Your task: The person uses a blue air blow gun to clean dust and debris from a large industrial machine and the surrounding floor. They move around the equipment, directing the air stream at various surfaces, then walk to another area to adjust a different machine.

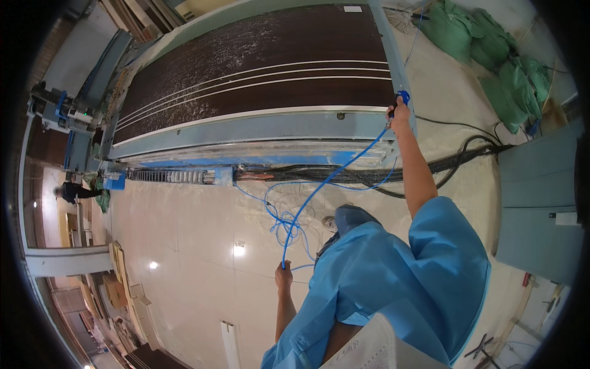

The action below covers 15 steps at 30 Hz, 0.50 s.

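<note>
Your left hand (283,276), nearest you, has its fingers closed around a blue air hose (319,187). Your right hand (398,112) reaches out, fingers clamped on a blue blow gun (402,96) at the dusty dark panel's (258,67) corner.

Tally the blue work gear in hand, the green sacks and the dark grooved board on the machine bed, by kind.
Blue air nozzle, in the right hand: 1
Blue hose, held by the left hand: 1
Dark grooved board: 1
Green sacks: at least 4, piled and overlapping
Total: at least 7

One blue hose (319,187); four green sacks (491,46)
</note>
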Tool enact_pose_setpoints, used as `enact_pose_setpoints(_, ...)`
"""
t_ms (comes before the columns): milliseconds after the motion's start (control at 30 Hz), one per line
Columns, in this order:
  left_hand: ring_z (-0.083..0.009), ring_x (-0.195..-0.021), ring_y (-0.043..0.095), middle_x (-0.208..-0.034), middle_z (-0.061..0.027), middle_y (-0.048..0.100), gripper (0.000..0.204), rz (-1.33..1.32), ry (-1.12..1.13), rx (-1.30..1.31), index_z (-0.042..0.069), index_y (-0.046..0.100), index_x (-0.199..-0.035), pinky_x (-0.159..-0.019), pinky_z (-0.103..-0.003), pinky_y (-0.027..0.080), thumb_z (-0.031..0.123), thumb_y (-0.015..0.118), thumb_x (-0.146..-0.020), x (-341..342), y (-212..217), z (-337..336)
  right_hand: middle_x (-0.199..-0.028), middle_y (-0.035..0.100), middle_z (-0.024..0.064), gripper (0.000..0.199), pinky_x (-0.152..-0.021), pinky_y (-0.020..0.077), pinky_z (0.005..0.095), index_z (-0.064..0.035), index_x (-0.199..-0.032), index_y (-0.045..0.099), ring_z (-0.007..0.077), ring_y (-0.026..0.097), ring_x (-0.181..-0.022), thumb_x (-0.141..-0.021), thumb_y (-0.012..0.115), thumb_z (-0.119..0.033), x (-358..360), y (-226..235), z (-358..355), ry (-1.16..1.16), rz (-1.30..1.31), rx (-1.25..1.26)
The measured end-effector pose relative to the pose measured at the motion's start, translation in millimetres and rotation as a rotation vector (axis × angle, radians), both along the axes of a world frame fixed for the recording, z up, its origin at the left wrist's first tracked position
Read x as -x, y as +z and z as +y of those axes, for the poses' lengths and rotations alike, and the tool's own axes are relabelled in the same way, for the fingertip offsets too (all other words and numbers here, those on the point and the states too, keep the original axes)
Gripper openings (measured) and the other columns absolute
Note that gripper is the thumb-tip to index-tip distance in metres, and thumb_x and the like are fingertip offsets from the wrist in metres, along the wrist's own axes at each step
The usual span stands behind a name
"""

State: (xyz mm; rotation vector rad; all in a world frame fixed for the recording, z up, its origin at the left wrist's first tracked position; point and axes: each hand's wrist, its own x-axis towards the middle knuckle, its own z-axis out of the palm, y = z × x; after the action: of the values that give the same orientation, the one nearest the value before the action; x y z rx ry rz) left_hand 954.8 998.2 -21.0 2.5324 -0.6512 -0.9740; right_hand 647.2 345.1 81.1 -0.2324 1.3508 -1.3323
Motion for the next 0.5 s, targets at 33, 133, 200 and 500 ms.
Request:
enact_pose_setpoints(33, -0.0414, -0.101, 0.067, -0.102, -0.0201, 0.072, 0.045, -0.003, -0.006, 0.022, 0.015, 0.074, -0.108, -0.086, -0.050, 0.051, 0.050, 0.048, -0.096, -9, 4, -10, -0.058, 0.051, 0.0061, 0.036, -0.040, 0.0377, 0.0388, -0.0054, -0.088, 0.053, 0.0216, 0.051, -0.048, -0.101, 0.058, -0.038, -2, 2, -6, 0.080, -0.013, 0.011)
enact_pose_setpoints(133, -0.0411, -0.102, 0.066, -0.104, -0.0201, 0.072, 0.044, -0.013, -0.052, 0.029, 0.015, 0.073, -0.109, -0.086, -0.050, 0.051, 0.049, 0.048, -0.097, -35, 10, -48, -0.059, 0.052, 0.0065, 0.035, -0.041, 0.0380, 0.0391, -0.0066, -0.089, 0.052, 0.0215, 0.050, -0.047, -0.102, 0.058, -0.039, -19, 7, -28, 0.160, -0.065, 0.042)
enact_pose_setpoints(200, -0.0413, -0.101, 0.066, -0.103, -0.0200, 0.072, 0.045, -0.033, -0.105, -0.011, 0.015, 0.073, -0.109, -0.085, -0.050, 0.051, 0.050, 0.048, -0.097, -46, 13, -68, -0.059, 0.051, 0.0066, 0.033, -0.041, 0.0388, 0.0381, -0.0080, -0.091, 0.051, 0.0208, 0.050, -0.047, -0.102, 0.057, -0.039, -35, 9, -47, 0.144, -0.098, 0.069)
enact_pose_setpoints(500, -0.0423, -0.099, 0.066, -0.100, -0.0188, 0.072, 0.031, -0.114, 0.003, 0.117, 0.013, 0.069, -0.109, -0.080, -0.051, 0.052, 0.036, 0.052, -0.099, -92, 30, -87, -0.057, 0.052, 0.0012, 0.031, -0.044, 0.0411, 0.0310, -0.0116, -0.094, 0.046, 0.0135, 0.050, -0.046, -0.101, 0.059, -0.038, -183, 14, -48, 1.172, 0.073, -0.114)
